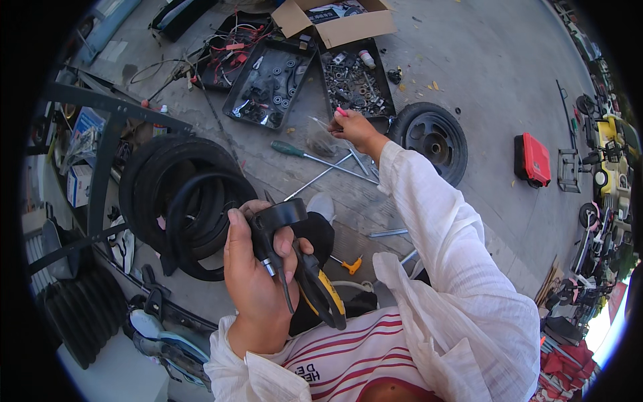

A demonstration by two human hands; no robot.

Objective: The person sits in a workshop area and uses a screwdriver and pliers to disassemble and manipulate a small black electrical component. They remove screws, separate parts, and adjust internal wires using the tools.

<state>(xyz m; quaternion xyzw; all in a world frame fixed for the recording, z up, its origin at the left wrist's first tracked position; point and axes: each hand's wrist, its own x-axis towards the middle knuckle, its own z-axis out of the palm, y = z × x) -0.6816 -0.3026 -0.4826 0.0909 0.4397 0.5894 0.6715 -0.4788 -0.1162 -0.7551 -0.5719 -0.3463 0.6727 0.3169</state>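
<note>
My left hand [258, 281] is closed around a black-and-yellow hand tool [320, 288], low in front of my body. A black round-headed piece [284, 213] with a short metal tip is in the same grip; whether the two are joined I cannot tell. Stretched out ahead, my right hand [355, 128] pinches a small pink-ended item [341, 112], its kind too small to make out. That hand is just in front of a black tray of loose metal parts [358, 84] and left of a small black wheel with its tyre [429, 144].
Several black tyres [151, 201] lie at left beside a dark metal frame [107, 154]. A green-handled screwdriver [289, 149], metal rods and an orange-handled tool [351, 266] lie on the ground. Farther off are a tray of bearings [268, 80], a cardboard box [355, 27] and a red case [534, 159].
</note>
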